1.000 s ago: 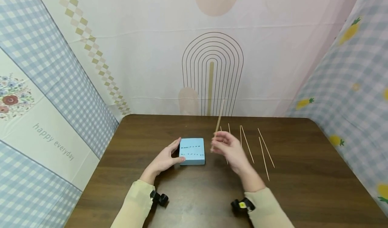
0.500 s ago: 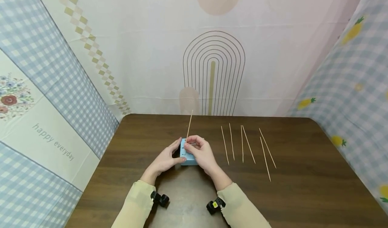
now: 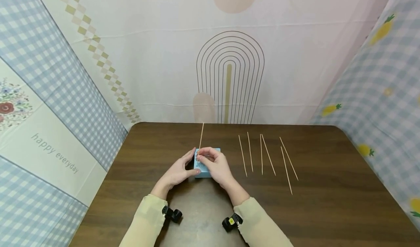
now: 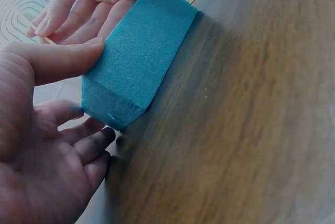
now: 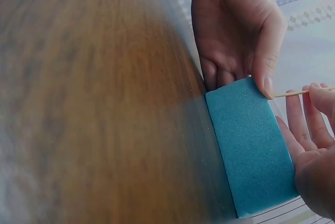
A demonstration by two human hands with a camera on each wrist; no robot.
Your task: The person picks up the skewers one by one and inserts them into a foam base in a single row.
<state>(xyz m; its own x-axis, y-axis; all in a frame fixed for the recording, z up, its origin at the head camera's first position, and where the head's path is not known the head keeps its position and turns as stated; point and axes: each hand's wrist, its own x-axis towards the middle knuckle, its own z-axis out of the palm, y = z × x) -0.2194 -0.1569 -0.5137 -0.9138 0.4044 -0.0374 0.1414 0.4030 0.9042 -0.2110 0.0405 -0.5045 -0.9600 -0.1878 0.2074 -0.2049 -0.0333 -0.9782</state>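
A light-blue foam block with dark marks on its top lies flat on the table. My left hand grips its left side, the thumb at the near left corner and the fingers round the far side. Between thumb and fingertips, my right hand pinches a thin wooden stick standing nearly upright over the block's left part. In the right wrist view the lower end of the stick meets the block's top close to the left thumb; whether it has gone into the foam I cannot tell.
Several more thin wooden sticks lie apart on the brown table, right of the block. A patterned cloth hangs behind the table, with checked cloths at both sides. A small black camera is strapped to each wrist.
My right hand has carried the stick left from beside the block to over it, then slightly further left, with the stick coming lower. The left hand has kept its hold.
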